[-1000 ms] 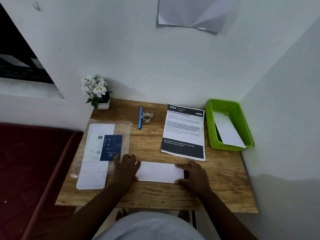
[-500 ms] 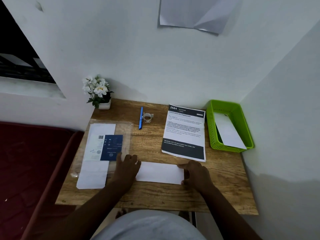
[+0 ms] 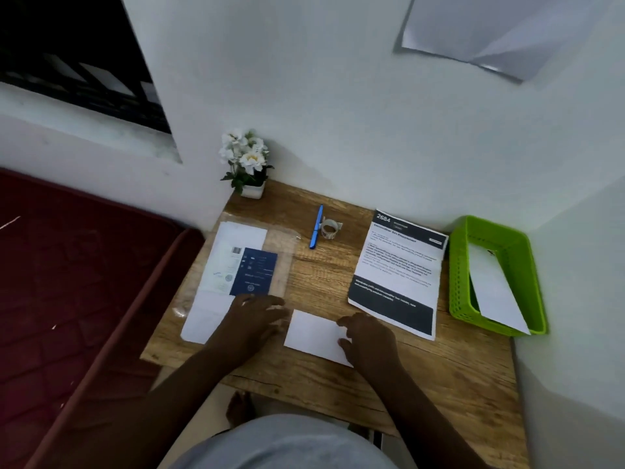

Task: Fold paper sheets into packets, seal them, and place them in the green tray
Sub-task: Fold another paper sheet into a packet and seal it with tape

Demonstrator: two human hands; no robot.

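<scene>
Two hands work the folded paper (image 3: 314, 335) at the near edge of the desk (image 3: 456, 374); to crease it well I'd pin one end flat and run fingertips firmly along the fold, edges kept square. The right hand (image 3: 367, 336) rests on its right end, fingers loosely curled, pinching nothing I can see; the left hand (image 3: 252, 319) lies flat and spread just beside its left end; the green tray (image 3: 460, 282), far right, already holds one packet (image 3: 493, 292).

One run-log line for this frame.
stage: folding | left hand: beside folded paper | right hand: on its right end | green tray: one packet inside
</scene>
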